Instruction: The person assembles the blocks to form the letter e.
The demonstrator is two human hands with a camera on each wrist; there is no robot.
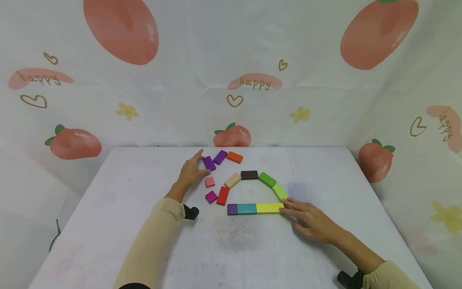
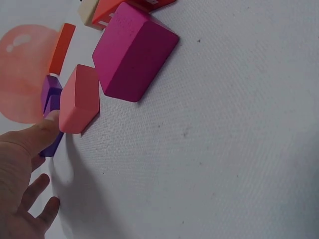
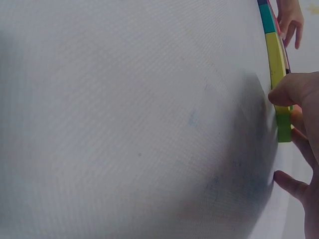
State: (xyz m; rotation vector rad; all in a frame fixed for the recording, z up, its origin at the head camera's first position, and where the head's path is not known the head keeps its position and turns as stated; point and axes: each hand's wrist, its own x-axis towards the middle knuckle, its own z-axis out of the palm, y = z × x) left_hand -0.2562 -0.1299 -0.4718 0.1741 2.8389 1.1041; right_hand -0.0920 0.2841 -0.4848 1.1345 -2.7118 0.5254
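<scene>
My left hand (image 1: 189,174) reaches the far left of the layout, its thumb and a finger pinching a purple block (image 1: 209,163). The thumb (image 2: 42,132) lies against that block in the left wrist view, partly behind a pink block (image 2: 79,99). My right hand (image 1: 312,220) rests at the right end of a straight row, fingers extended and spread. It touches the end of a yellow block (image 1: 268,208) and is close to a lime block (image 1: 280,192). The right wrist view shows a green block (image 3: 283,128) beside the thumb, at the yellow block's end.
The row continues left with teal (image 1: 246,209) and purple pieces. Above it arch red (image 1: 222,195), beige (image 1: 232,180), black (image 1: 249,175) and green (image 1: 267,179) blocks. A magenta block (image 1: 211,196) sits left; another purple (image 1: 220,157) and an orange block (image 1: 235,157) lie behind.
</scene>
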